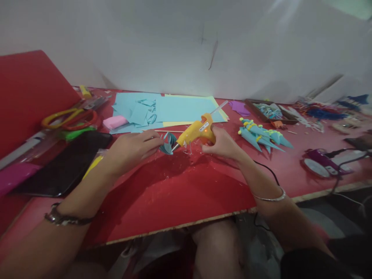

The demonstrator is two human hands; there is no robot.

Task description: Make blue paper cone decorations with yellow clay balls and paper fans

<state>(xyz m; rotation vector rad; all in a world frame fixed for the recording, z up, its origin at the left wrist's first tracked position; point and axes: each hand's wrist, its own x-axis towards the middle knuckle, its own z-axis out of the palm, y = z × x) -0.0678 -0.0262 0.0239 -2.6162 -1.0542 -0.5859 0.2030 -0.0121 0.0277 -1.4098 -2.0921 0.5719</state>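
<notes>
My right hand (222, 143) is wrapped round the handle of a yellow hot glue gun (192, 133), whose small orange light is lit. A clear glue stick (219, 107) pokes out of its back end. The metal nozzle points left and down, at or very near the edge of a curled blue paper piece (167, 143). That rolled paper is pinched in the fingertips of my left hand (133, 149); part of it is hidden behind them. Both hands are above the red table (186, 193).
Blue paper sheets (183, 108) and cut scraps lie at the back beside a pink block (115, 122). Scissors (64, 118) and a black tablet-like slab (66, 162) are on the left. Blue paper cones (261, 135) with yellow trim, a tray (266, 114) and a purple device (322, 161) lie right.
</notes>
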